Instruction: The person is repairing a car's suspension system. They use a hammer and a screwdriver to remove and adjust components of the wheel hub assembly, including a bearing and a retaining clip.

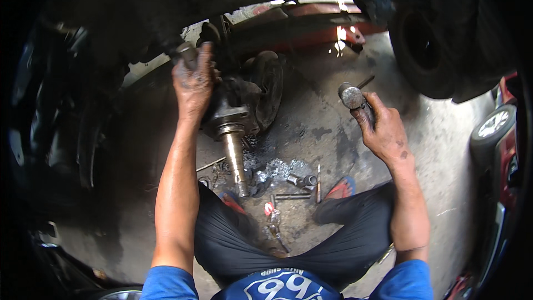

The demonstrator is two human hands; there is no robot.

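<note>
My right hand [386, 133] is closed round a hammer, lifted over the floor to the right. The hammer's round, worn metal head [352, 97] faces up toward me. My left hand [192, 86] grips a short, thick metal rod [187, 53], its blunt end pointing up past the thumb. That hand is beside a greasy axle hub assembly [230, 112] under the vehicle. From the assembly a shiny steel spindle [234, 158] sticks out toward me. The lower end of the rod is hidden behind my hand, and I cannot tell what it touches.
On the stained floor between my feet lie several sockets [302, 180], a dark bar [292, 196], a thin screwdriver-like tool [318, 183] and a red-marked tool [273, 222]. A dark tyre [425, 50] stands at the upper right. A red car's wheel [494, 125] is farther right.
</note>
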